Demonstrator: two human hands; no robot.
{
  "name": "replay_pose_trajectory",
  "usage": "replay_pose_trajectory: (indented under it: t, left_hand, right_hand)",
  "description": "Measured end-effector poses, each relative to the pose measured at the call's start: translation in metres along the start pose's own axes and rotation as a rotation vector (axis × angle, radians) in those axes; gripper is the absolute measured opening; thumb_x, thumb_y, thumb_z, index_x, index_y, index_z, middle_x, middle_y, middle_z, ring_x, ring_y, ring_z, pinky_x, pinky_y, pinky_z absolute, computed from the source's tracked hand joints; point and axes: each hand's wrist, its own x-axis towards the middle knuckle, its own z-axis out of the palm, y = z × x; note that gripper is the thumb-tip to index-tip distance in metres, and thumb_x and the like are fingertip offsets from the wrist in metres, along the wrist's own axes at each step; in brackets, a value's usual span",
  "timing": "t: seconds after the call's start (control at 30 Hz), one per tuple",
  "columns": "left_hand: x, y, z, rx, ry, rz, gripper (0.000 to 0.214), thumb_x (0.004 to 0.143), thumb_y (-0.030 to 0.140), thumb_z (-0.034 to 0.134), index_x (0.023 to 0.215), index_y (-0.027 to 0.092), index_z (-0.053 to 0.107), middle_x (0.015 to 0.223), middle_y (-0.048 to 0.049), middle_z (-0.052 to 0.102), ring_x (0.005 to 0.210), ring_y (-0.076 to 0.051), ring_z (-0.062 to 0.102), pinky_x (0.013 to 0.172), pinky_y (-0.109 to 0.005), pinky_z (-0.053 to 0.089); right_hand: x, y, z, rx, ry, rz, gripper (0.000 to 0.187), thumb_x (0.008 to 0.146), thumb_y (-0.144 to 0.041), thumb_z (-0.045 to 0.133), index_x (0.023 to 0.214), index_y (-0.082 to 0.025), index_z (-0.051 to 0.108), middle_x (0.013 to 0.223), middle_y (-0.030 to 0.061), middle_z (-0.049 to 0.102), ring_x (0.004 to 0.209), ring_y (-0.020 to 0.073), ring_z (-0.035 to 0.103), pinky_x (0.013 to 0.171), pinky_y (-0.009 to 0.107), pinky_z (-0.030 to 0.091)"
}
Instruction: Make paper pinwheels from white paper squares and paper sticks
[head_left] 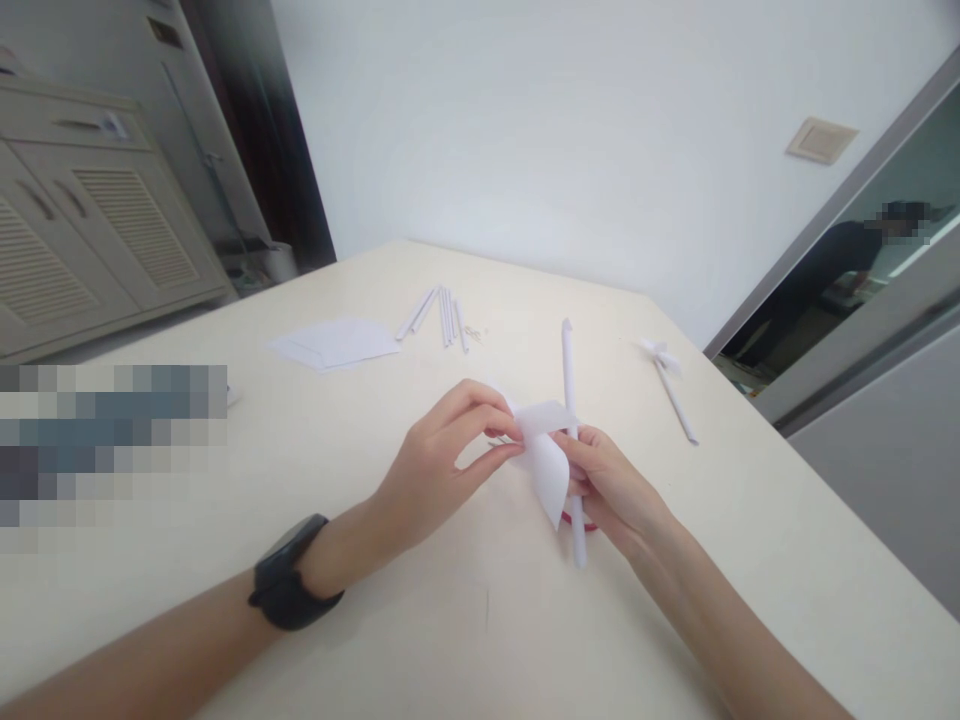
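Hands (442, 450) (615, 480) hold pinwheel (552, 472) well inside right table edge (806, 472).

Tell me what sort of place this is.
Probably a room in a home, though an office is possible: a slatted cabinet at the left, a light switch on the white wall, a pale table.

Lit brightly and diffusely across the worktop (420, 630), with a faint soft shadow beneath the right hand (600, 470). Washed out on the white paper blades (551, 475). Dimmer past the left edge, around the cabinet (97, 150). Hazy throughout, stretched and tilted toward the sides, blotted by pixel blocks (112, 430) at the left edge.
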Motion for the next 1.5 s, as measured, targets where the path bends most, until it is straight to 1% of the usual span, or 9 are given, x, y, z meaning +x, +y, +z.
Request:
replay_pose_trajectory:
  t: [0.13,0.27,0.43,0.57,0.73,0.97,1.1,1.27,1.5]
  left_hand:
    - [0.0001,0.0003,-0.0003,0.006,0.021,0.001,0.011,0.081,0.009,0.059,0.081,0.020,0.062,0.087,-0.0021,0.056,0.084,-0.014,0.055,0.076,-0.028,0.046]
    - [0.0008,0.0006,-0.0008,0.013,0.020,-0.006,0.011,0.080,0.008,0.060,0.081,0.019,0.063,0.087,-0.0019,0.056,0.084,-0.013,0.055,0.076,-0.028,0.046]
    - [0.0013,0.0007,-0.0016,0.029,0.031,-0.008,0.009,0.080,0.011,0.060,0.080,0.020,0.063,0.086,-0.0019,0.056,0.083,-0.013,0.055,0.075,-0.028,0.046]
    - [0.0016,0.0006,-0.0018,0.034,0.025,-0.009,0.009,0.081,0.011,0.060,0.081,0.020,0.063,0.087,-0.0022,0.056,0.084,-0.014,0.055,0.076,-0.028,0.046]
    - [0.0014,0.0005,-0.0021,0.024,0.017,-0.011,0.009,0.081,0.012,0.059,0.082,0.020,0.063,0.088,-0.0024,0.057,0.084,-0.014,0.055,0.077,-0.029,0.047]
    - [0.0013,0.0013,-0.0024,0.021,0.027,0.024,0.012,0.080,0.008,0.059,0.080,0.019,0.064,0.090,-0.0019,0.059,0.085,-0.013,0.057,0.077,-0.027,0.048]
    - [-0.0001,0.0012,-0.0025,0.024,0.025,0.034,0.012,0.080,0.009,0.059,0.081,0.020,0.065,0.089,-0.0017,0.060,0.084,-0.012,0.058,0.077,-0.026,0.048]
    - [0.0012,0.0018,-0.0034,0.036,0.036,0.017,0.010,0.080,0.010,0.061,0.081,0.019,0.064,0.088,-0.0020,0.061,0.084,-0.013,0.058,0.076,-0.026,0.049]
    - [0.0010,0.0009,-0.0049,0.038,0.049,0.024,0.014,0.081,0.010,0.058,0.081,0.021,0.066,0.087,-0.0018,0.061,0.083,-0.013,0.058,0.073,-0.027,0.049]
  right_hand:
    - [0.0000,0.0008,-0.0002,-0.014,0.016,-0.012,0.032,0.080,-0.038,0.059,0.062,-0.020,0.040,0.050,-0.0102,0.015,0.042,0.0058,0.008,0.037,0.022,0.008]
    - [-0.0021,-0.0011,0.0017,-0.024,0.007,-0.070,0.033,0.079,-0.033,0.062,0.061,-0.019,0.039,0.052,-0.0095,0.016,0.046,0.0059,0.008,0.040,0.022,0.008]
    - [-0.0033,-0.0028,-0.0002,-0.082,0.032,-0.126,0.029,0.078,-0.036,0.063,0.065,-0.018,0.044,0.053,-0.0090,0.018,0.048,0.0068,0.010,0.043,0.023,0.010]
    - [-0.0029,-0.0026,-0.0025,-0.123,0.035,-0.136,0.028,0.078,-0.038,0.062,0.067,-0.018,0.045,0.053,-0.0087,0.020,0.048,0.0069,0.012,0.044,0.023,0.010]
    - [-0.0037,-0.0042,-0.0022,-0.161,0.048,-0.161,0.023,0.080,-0.033,0.061,0.068,-0.018,0.047,0.053,-0.0085,0.021,0.047,0.0069,0.013,0.045,0.024,0.011]
    - [-0.0029,-0.0014,-0.0016,-0.080,0.031,-0.131,0.029,0.077,-0.037,0.063,0.065,-0.018,0.044,0.054,-0.0086,0.017,0.049,0.0076,0.010,0.044,0.024,0.009]
    - [-0.0021,-0.0007,-0.0001,-0.067,0.043,-0.125,0.029,0.076,-0.039,0.063,0.065,-0.018,0.045,0.055,-0.0085,0.018,0.049,0.0075,0.010,0.043,0.024,0.009]
    - [-0.0031,-0.0017,-0.0002,-0.063,0.001,-0.088,0.028,0.077,-0.039,0.063,0.067,-0.018,0.048,0.056,-0.0083,0.017,0.050,0.0076,0.009,0.044,0.024,0.008]
    - [0.0001,0.0011,-0.0040,0.004,-0.026,-0.030,0.035,0.075,-0.035,0.066,0.060,-0.019,0.038,0.055,-0.0087,0.014,0.049,0.0074,0.006,0.044,0.024,0.008]
